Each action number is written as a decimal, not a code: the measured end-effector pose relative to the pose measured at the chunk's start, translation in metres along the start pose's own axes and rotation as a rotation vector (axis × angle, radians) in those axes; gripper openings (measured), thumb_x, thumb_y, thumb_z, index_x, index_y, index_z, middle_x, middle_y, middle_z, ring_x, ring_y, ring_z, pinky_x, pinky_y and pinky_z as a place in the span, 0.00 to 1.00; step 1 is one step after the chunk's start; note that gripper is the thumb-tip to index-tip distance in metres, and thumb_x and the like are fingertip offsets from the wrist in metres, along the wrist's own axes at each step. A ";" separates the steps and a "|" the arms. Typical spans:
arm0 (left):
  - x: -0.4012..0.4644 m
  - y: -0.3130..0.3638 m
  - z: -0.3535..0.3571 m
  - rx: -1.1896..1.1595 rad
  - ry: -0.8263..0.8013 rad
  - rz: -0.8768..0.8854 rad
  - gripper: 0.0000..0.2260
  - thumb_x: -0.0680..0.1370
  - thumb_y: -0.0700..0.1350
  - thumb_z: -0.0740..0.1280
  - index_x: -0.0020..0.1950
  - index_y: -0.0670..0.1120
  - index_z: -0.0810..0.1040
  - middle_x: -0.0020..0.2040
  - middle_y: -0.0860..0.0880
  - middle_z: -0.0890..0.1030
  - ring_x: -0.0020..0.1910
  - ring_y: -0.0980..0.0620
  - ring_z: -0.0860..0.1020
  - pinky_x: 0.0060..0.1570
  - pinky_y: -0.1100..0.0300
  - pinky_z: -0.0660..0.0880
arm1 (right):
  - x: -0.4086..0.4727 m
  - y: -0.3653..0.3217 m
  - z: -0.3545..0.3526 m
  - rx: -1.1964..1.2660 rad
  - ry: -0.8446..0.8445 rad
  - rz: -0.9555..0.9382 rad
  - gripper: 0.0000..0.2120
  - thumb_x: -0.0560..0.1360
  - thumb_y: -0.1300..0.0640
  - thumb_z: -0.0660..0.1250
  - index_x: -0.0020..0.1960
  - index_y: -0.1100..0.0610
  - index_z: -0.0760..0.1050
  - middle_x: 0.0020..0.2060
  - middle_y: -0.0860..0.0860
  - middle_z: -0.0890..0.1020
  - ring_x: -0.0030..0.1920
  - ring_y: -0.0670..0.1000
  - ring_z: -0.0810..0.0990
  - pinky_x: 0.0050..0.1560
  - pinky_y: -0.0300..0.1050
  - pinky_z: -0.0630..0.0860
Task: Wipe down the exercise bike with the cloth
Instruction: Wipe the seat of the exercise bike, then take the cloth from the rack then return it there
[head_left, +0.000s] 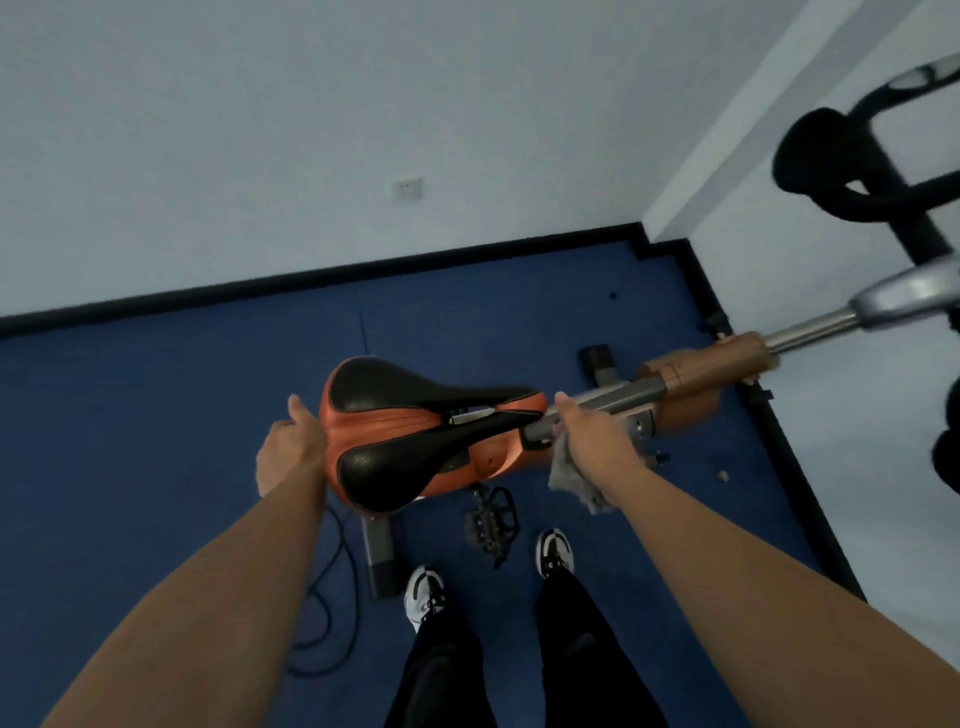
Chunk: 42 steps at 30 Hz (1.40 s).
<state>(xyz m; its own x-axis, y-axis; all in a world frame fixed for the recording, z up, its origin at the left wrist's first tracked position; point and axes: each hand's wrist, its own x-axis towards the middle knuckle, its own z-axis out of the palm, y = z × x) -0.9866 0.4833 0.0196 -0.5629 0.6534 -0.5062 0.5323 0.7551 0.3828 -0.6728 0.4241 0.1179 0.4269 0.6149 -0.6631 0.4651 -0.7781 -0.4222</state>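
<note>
An exercise bike (571, 415) is seen from above, standing on a blue floor (156, 415). Its orange and black saddle (415, 431) is found near the middle of the view, with the nose pointed toward 3 o'clock. From the nose a grey bar (608, 400) is run toward 2 o'clock into an orange housing (711, 374), and beyond that a silver post (810, 330) is continued to the right edge.

The left hand (285, 447) is placed against the wide rear end of the saddle, at 9 o'clock from it; the thumb is raised and the fingers are hidden behind the saddle's edge, so a firm grip cannot be confirmed. The right hand (592, 436) is closed around a grey cloth (574, 478) and is pressed on the grey bar just past the saddle's nose. A loose part of the cloth is left hanging below the wrist, toward 6 o'clock. The 2 hands are kept well apart, with the saddle between them.

A black pedal (491, 517) is visible at 6 o'clock from the saddle, and a grey foot of the frame (379, 556) is seen beside it. 2 white and black shoes (426, 597) are planted below, near the pedal. A dark cable (332, 597) is looped on the floor at 7 o'clock. Black handlebars (841, 161) are blurred at 2 o'clock, against a pale wall (260, 130).
</note>
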 end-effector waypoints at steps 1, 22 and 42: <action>-0.002 -0.001 -0.002 0.022 -0.011 0.010 0.36 0.79 0.66 0.41 0.62 0.40 0.75 0.59 0.39 0.78 0.59 0.38 0.75 0.55 0.45 0.69 | -0.004 0.012 -0.006 0.029 -0.010 0.028 0.34 0.79 0.32 0.51 0.54 0.60 0.81 0.54 0.59 0.83 0.56 0.59 0.80 0.63 0.55 0.73; -0.292 -0.027 -0.004 0.366 0.302 0.997 0.28 0.75 0.56 0.55 0.69 0.41 0.70 0.71 0.40 0.67 0.70 0.34 0.63 0.66 0.36 0.59 | -0.106 0.297 -0.213 0.081 0.125 0.148 0.15 0.76 0.57 0.64 0.61 0.61 0.68 0.41 0.53 0.75 0.39 0.52 0.74 0.33 0.44 0.67; -0.732 0.113 0.309 0.850 -0.344 2.080 0.31 0.79 0.62 0.51 0.78 0.49 0.58 0.79 0.43 0.57 0.79 0.43 0.46 0.75 0.41 0.47 | -0.235 0.586 -0.367 0.968 0.419 0.581 0.10 0.77 0.62 0.59 0.37 0.58 0.67 0.32 0.54 0.67 0.31 0.52 0.66 0.32 0.45 0.64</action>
<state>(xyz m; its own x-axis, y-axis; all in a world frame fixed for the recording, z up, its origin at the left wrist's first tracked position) -0.3186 0.0742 0.1943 0.9855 0.1485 -0.0823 0.1579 -0.9797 0.1235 -0.2162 -0.1296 0.2529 0.6814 -0.0051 -0.7318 -0.5788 -0.6157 -0.5347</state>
